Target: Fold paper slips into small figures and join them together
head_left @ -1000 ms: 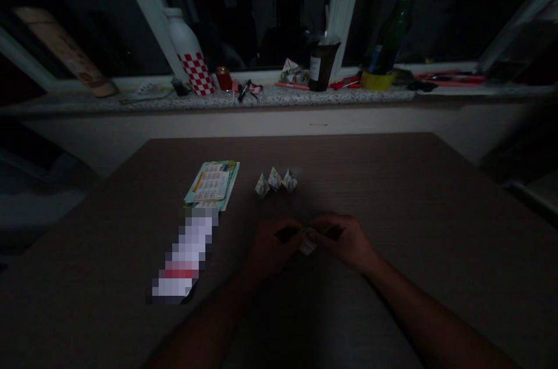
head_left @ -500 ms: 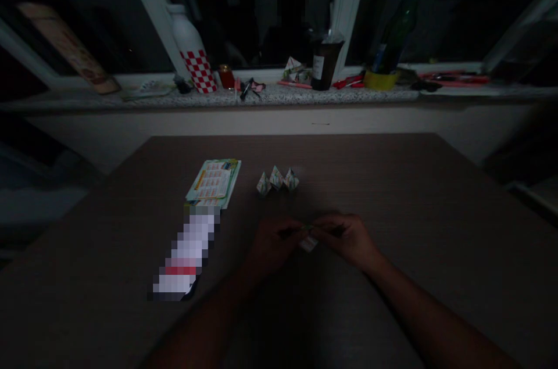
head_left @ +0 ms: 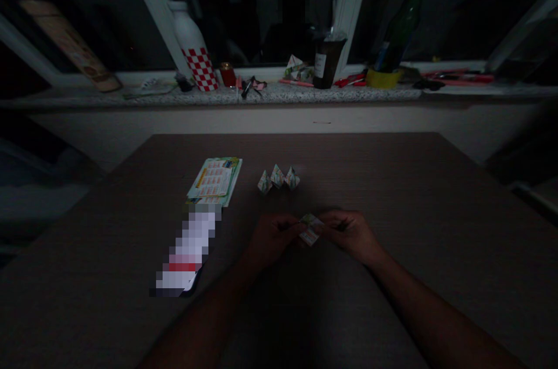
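Note:
A small folded square of printed paper (head_left: 310,231) is held over the table between my two hands, one corner pointing toward me. My left hand (head_left: 275,236) pinches its left corner. On the opposite corner, the thumb and fingers of my right hand (head_left: 349,233) are closed. Just beyond my hands, three folded paper pieces (head_left: 278,177) with pointed tops stand side by side. To their left lies a stack of printed paper sheets (head_left: 213,180) with green edges. Nearer to me, a phone (head_left: 187,255) with a lit, blurred screen touches or overlaps the stack's lower end.
Behind the brown table (head_left: 392,183) runs a speckled windowsill (head_left: 288,92). On it stand a red-checked white bottle (head_left: 200,61), a small red jar (head_left: 227,74), a dark drink cup (head_left: 326,64), a green bottle (head_left: 401,26) in a yellow ring and a tan tube (head_left: 72,46).
The folded paper now shows its flat square face between my hands, where before my fingers covered most of it. My hands have spread slightly apart.

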Available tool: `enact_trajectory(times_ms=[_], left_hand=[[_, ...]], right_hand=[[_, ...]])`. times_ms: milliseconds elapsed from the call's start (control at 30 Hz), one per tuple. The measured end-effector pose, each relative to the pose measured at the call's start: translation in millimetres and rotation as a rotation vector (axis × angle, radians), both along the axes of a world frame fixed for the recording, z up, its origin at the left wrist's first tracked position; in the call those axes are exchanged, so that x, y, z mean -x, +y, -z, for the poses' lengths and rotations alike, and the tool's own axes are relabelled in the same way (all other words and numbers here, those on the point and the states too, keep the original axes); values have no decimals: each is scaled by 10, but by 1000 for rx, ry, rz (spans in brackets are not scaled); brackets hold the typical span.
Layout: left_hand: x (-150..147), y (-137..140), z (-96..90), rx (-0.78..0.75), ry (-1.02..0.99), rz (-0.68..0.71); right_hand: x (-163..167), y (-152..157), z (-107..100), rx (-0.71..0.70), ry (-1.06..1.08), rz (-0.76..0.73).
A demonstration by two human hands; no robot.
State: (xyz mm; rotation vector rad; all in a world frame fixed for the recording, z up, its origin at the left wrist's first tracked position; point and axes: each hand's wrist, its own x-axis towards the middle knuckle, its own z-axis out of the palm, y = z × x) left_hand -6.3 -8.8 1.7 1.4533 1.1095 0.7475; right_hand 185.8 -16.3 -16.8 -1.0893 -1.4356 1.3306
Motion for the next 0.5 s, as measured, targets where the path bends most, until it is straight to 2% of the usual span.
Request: enact_trajectory(times_ms=[67,300,500], left_hand=[[-8,-6,-18,-20,-17,-25],[-13,-26,-74,-47,13,-23],[-11,-7,41,67,-69,11]], right_hand=[[-5,2,12,24,20,1],[-13,-13,-22,-28,-18,44],[13,4,-37,25,47,40]])
